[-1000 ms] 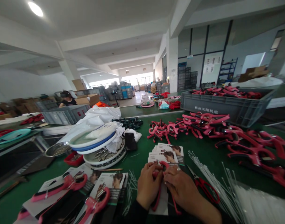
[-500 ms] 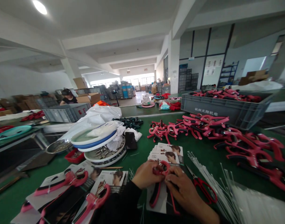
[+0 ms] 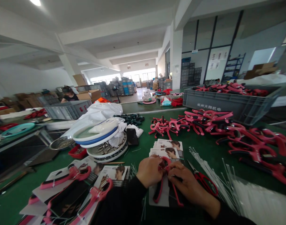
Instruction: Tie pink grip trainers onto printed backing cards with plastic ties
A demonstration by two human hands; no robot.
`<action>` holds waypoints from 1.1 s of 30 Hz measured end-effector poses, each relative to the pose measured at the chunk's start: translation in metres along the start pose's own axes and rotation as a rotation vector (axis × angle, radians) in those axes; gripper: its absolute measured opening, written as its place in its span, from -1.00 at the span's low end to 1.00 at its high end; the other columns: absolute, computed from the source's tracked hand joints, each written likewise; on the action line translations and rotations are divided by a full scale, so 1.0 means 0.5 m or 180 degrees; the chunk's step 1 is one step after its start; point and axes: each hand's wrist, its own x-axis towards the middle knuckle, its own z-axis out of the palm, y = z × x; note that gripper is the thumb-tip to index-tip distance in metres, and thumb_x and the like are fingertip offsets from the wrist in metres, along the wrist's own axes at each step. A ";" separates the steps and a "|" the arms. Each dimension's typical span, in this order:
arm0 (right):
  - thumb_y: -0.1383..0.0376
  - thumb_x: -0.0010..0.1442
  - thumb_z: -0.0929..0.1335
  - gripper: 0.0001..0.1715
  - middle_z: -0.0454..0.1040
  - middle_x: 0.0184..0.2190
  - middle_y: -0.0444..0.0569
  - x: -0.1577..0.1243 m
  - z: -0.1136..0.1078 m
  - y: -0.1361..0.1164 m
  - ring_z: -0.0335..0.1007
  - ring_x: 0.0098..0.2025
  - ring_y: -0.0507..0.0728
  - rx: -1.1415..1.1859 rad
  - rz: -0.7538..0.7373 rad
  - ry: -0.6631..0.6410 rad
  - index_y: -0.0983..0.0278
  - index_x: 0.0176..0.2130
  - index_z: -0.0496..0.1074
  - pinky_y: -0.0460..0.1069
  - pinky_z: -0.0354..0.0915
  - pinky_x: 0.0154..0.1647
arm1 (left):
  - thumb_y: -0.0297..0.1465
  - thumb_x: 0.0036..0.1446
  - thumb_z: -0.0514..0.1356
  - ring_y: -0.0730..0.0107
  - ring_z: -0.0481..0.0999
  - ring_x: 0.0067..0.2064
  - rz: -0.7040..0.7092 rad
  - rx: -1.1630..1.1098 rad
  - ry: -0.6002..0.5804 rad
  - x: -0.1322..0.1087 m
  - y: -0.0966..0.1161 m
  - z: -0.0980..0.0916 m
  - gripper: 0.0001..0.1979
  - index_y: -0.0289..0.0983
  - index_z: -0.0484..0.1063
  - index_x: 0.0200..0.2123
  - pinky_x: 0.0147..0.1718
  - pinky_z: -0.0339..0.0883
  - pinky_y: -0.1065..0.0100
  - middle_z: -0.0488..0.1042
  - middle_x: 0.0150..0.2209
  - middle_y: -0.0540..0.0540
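Note:
Both my hands work at the head of a pair of pink-and-black shears [image 3: 159,190], whose handles point down over a white backing card [image 3: 162,197]. My left hand [image 3: 149,171] grips the shears from the left, and my right hand [image 3: 184,181] holds them from the right, its fingers at the pivot. The fingers hide most of the blades. Just right of my right hand lie red-handled scissors [image 3: 204,183] and a spread of thin white cable ties [image 3: 214,176]. A stack of printed cards [image 3: 167,148] sits just above my hands.
Carded pink shears [image 3: 74,184] lie at the lower left. Many loose pink tools [image 3: 204,123] cover the green bench, behind them a grey crate [image 3: 215,106]. Stacked plates [image 3: 105,150] and a white plastic bag [image 3: 103,111] stand at the left. A person [image 3: 69,95] sits far back.
Both hands have risen to the head of the shears, and the left hand has moved closer to the right. The whole view has drifted slightly as my head turned.

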 end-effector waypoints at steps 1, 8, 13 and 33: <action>0.32 0.22 0.19 -0.74 0.40 -0.33 -0.03 0.003 -0.006 -0.006 0.32 -0.22 0.08 -0.0092 0.0004 -0.0111 0.25 -0.43 0.38 -0.01 0.25 -0.16 | -0.31 -0.08 0.21 0.24 0.48 -0.23 -0.0028 -0.0006 0.0015 0.001 0.000 0.002 -0.86 -0.15 0.51 -0.38 -0.28 0.28 0.35 0.51 -0.25 -0.04; 0.35 0.04 0.27 -0.67 0.35 -0.01 0.02 -0.015 -0.042 -0.073 0.20 0.01 0.24 -0.1201 0.0141 -0.0889 0.18 -0.15 0.43 0.18 0.08 0.03 | -0.22 0.03 0.15 0.25 0.41 -0.06 -0.0363 -0.0300 0.0692 -0.016 -0.040 -0.003 -0.74 -0.17 0.48 -0.22 -0.10 0.25 0.31 0.44 -0.09 -0.09; 0.38 -0.08 0.28 -0.62 0.31 0.06 0.15 -0.024 -0.025 -0.091 0.15 0.04 0.39 -0.1952 0.0354 -0.1293 0.30 -0.20 0.46 0.34 -0.03 0.01 | -0.11 0.08 0.08 0.37 0.41 -0.35 -0.0845 -0.0995 0.0982 -0.092 -0.083 0.005 -0.61 -0.27 0.41 -0.17 -0.33 0.29 0.34 0.44 -0.27 -0.09; 0.40 0.13 0.16 -0.70 0.45 -0.19 0.20 -0.012 0.003 -0.079 0.33 -0.12 0.29 -0.1793 0.0759 -0.1366 0.37 -0.26 0.44 0.21 0.17 -0.03 | -0.43 0.12 0.05 0.40 0.41 -0.39 -0.0602 -0.1270 0.0899 -0.142 -0.023 0.106 -0.83 -0.26 0.41 -0.45 -0.38 0.21 0.42 0.44 -0.44 -0.05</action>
